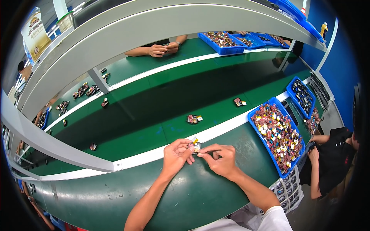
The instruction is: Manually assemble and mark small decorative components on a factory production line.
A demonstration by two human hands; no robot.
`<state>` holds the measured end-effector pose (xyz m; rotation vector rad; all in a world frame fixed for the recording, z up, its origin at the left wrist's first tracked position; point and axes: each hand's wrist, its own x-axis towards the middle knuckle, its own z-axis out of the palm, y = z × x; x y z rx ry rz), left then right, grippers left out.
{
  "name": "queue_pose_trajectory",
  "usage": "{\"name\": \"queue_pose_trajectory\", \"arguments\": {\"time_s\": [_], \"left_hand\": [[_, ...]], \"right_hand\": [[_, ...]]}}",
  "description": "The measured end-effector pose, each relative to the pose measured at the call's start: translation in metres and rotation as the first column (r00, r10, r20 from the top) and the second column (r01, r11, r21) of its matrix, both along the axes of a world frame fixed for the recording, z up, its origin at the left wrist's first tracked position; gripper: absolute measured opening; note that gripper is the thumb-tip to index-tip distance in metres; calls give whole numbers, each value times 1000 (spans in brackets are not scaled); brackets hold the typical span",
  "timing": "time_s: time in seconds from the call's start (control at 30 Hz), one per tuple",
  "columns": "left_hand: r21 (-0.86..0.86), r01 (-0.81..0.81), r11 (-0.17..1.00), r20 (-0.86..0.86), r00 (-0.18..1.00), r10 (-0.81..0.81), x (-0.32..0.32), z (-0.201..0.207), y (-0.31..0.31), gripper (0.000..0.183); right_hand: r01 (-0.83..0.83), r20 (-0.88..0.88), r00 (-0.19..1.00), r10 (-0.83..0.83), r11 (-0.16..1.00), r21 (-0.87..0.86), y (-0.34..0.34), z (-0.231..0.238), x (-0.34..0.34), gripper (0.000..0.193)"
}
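Just above the near edge of the bench, my left hand (pixel 175 154) pinches a small dark part (pixel 195 146) with a pinkish piece and a yellow-and-white tag on it. My right hand (pixel 222 161) is closed on a thin dark stick-like tool (pixel 212 151), whose tip reaches the part; its exact kind is too small to tell. Both hands meet in front of me, close to the white rail. Past them, a similar part (pixel 194 119) lies on the green conveyor belt (pixel 146 133), and another one (pixel 239 102) sits farther right.
A blue tray (pixel 252 119) heaped with similar parts stands at my right, with a second blue tray (pixel 296 81) behind it. A grey shelf frame (pixel 50 133) arches across the left and top. Co-workers' hands (pixel 157 50) work across the belt; another person (pixel 327 161) sits at right.
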<state>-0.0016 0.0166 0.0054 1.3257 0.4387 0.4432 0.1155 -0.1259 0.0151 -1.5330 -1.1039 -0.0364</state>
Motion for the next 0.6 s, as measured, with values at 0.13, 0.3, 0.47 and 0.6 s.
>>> {"name": "queue_pose_trajectory", "arguments": {"time_s": [0.13, 0.3, 0.47, 0.6], "left_hand": [[11, 4, 1000, -3, 1000, -4, 6, -2, -2, 17], [68, -70, 995, -96, 992, 76, 2, 8, 1, 17], [113, -183, 977, -101, 976, 194, 8, 6, 8, 19], [263, -408, 874, -68, 896, 439, -8, -13, 70, 21]], "right_hand": [[18, 33, 999, -17, 1000, -8, -7, 2, 4, 11], [-20, 100, 995, 12, 997, 81, 7, -9, 1, 13], [61, 119, 990, -81, 985, 160, 3, -12, 7, 13], [78, 57, 994, -92, 973, 218, 1, -1, 12, 17]]}}
